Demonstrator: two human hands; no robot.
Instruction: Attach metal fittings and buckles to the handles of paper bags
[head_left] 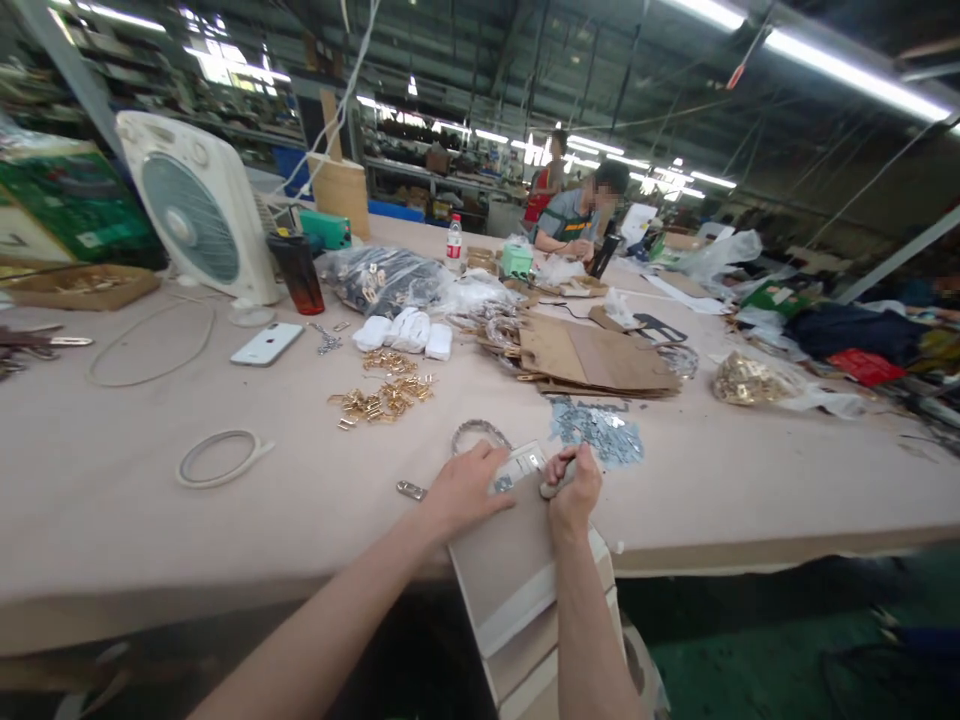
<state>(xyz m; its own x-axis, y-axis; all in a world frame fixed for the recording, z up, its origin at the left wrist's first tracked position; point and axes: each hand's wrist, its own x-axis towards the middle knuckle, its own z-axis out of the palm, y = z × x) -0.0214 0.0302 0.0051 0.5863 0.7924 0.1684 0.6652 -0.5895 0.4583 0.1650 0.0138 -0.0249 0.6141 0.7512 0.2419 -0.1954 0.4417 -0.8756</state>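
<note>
Beige panel (504,572), under left hand (466,492), right hand (574,492) atop

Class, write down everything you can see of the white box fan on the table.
The white box fan stands upright on the beige-covered table, toward the far left and turned at an angle. Its square plastic housing has rounded corners, with a round, pale blue-green grille around a central hub and two small round dials above it. Its base rests on the table, and a black-and-red tumbler stands just to its right.
</note>
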